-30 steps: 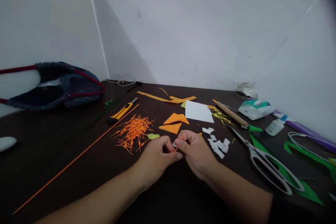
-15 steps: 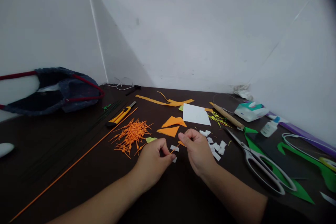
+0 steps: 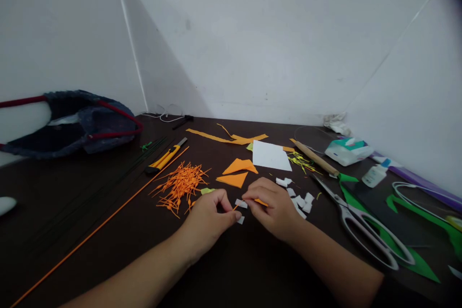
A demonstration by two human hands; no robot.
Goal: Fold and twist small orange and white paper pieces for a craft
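Note:
My left hand (image 3: 211,216) rests on the dark table (image 3: 108,231), its fingers pinched on a thin orange strip (image 3: 235,207) with a small white piece (image 3: 241,220) at my thumb tip. My right hand (image 3: 272,209) is curled beside it, fingertips closed on the other end of the strip by a small white paper piece (image 3: 240,203). A pile of thin orange slivers (image 3: 180,184) lies just left of my left hand. Several small white paper bits (image 3: 299,198) lie right of my right hand.
Orange paper triangles (image 3: 238,172) and a white sheet (image 3: 270,155) lie beyond the hands. Scissors (image 3: 361,224), green paper (image 3: 390,236), a glue bottle (image 3: 375,174) and a tissue pack (image 3: 347,150) sit right. A yellow box cutter (image 3: 166,156), long orange stick (image 3: 108,216) and dark bag (image 3: 72,122) are left.
My hands drew apart from a tight pinch together, exposing the orange strip and white pieces; my right hand then came back to the strip's end.

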